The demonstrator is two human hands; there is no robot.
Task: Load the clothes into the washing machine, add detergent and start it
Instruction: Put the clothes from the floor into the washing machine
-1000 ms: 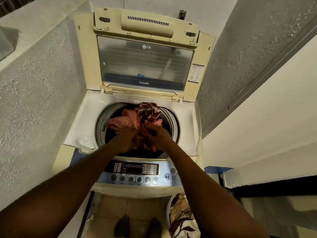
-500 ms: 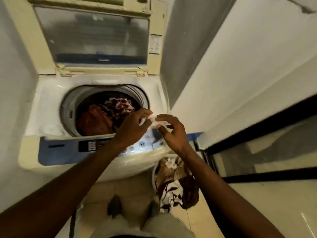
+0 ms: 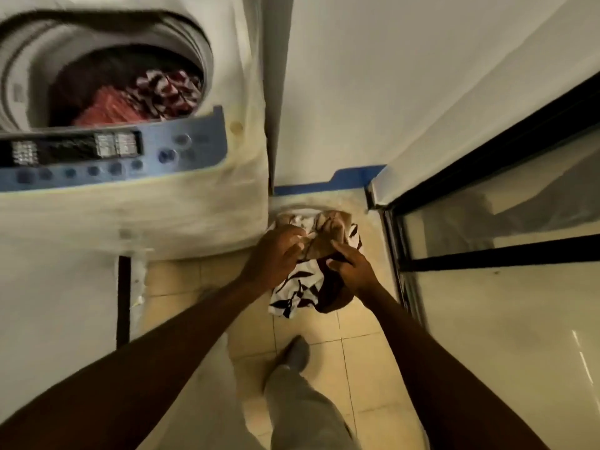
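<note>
The top-loading washing machine (image 3: 194, 209) fills the upper left, its drum holding a red garment (image 3: 107, 108) and a dark red and white patterned one (image 3: 165, 92). Below its right corner, a basket (image 3: 295, 207) on the floor holds a brown and white patterned cloth (image 3: 302, 287). My left hand (image 3: 276, 254) rests on the cloth's left side with fingers curled into it. My right hand (image 3: 350, 267) grips its right side. Most of the basket is hidden by the cloth and hands.
The machine's blue control panel (image 3: 181, 151) runs along its front edge. A dark-framed glass door (image 3: 487, 254) stands at the right. White wall rises behind the basket, with a blue strip (image 3: 328, 186) at floor level. My leg and foot (image 3: 295, 352) stand on the tiled floor.
Both hands left the drum after dropping the red clothes, passed over the control panel, and went down right to the basket, where they now hold the patterned cloth. The view tilted down.
</note>
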